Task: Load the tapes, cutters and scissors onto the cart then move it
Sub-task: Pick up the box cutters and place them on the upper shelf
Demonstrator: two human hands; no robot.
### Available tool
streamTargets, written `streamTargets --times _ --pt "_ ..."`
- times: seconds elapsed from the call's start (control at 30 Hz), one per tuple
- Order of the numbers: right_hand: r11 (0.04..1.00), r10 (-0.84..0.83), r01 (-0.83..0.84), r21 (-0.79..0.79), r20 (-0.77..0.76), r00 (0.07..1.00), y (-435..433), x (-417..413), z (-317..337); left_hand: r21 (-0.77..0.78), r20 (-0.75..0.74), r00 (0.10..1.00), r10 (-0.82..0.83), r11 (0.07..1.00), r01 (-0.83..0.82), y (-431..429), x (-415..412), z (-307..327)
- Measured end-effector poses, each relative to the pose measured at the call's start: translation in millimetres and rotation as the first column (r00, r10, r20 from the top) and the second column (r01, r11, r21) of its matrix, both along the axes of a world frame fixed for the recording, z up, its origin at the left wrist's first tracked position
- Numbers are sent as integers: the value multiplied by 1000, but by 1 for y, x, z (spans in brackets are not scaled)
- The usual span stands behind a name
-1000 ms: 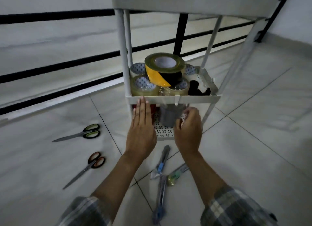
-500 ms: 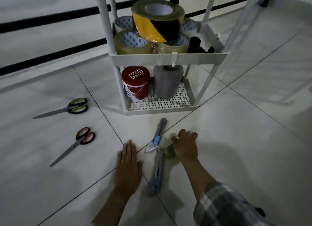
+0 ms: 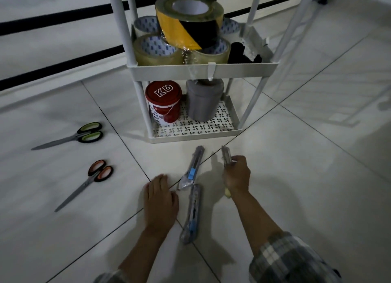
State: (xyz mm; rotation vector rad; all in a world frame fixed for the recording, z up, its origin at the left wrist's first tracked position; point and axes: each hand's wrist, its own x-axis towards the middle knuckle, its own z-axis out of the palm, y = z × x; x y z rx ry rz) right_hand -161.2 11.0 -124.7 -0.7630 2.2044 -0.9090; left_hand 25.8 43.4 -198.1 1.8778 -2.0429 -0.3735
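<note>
The white cart (image 3: pixel 203 70) stands ahead, its middle shelf holding several clear tape rolls (image 3: pixel 156 49) with a yellow-and-black tape roll (image 3: pixel 188 22) on top. My right hand (image 3: pixel 237 174) is shut on a yellow-ended cutter (image 3: pixel 226 157), lifted just off the floor in front of the cart. My left hand (image 3: pixel 160 200) lies flat on the tiles, fingers together, holding nothing. Two blue-slider cutters (image 3: pixel 191 169) (image 3: pixel 191 215) lie between my hands. Green-handled scissors (image 3: pixel 84 134) and orange-handled scissors (image 3: pixel 93 178) lie on the floor at the left.
The cart's bottom shelf holds a red-lidded tub (image 3: pixel 164 102) and a grey roll (image 3: pixel 204 100). A dark object (image 3: pixel 239 54) sits on the middle shelf's right side. A black railing (image 3: pixel 53 22) runs behind the cart. Tiled floor stretches to the right.
Both hands came down from the cart's lower shelf to the floor. My right hand closed on the yellow-ended cutter and raised it; my left hand settled flat on the tiles.
</note>
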Motion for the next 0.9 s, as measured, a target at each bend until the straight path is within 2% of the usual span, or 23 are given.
streamTargets --times 0.13,0.33,0.4,0.47,0.53,0.63,0.73,0.9 --pt "993 -26 24 -115 -15 1000 -4 -3 10 3 -40 997 -62 998 62 -27 -29 16" --pt "980 31 -35 -197 -22 999 0 -14 22 157 64 988 -138 980 126 -61 -63 20" --pt "977 59 -61 -205 -13 998 2 -19 26 202 17 994 -107 974 101 -66 -65 20" --pt "968 80 -85 -235 -31 996 3 -21 31 207 -119 990 -73 973 97 -65 -64 27" --pt "952 72 -90 -292 -73 995 4 -21 38 158 -287 957 -51 982 100 -58 -62 45" --pt "890 32 -78 -450 -108 994 8 -15 61 52 -434 896 -89 991 124 -46 -65 90" --pt "809 -5 -85 -581 -151 989 7 -9 96 -17 -499 851 -163 984 178 -40 -69 138" --pt "744 21 -122 -657 -159 987 -2 -10 178 -241 -572 763 -301 951 194 -45 -76 217"
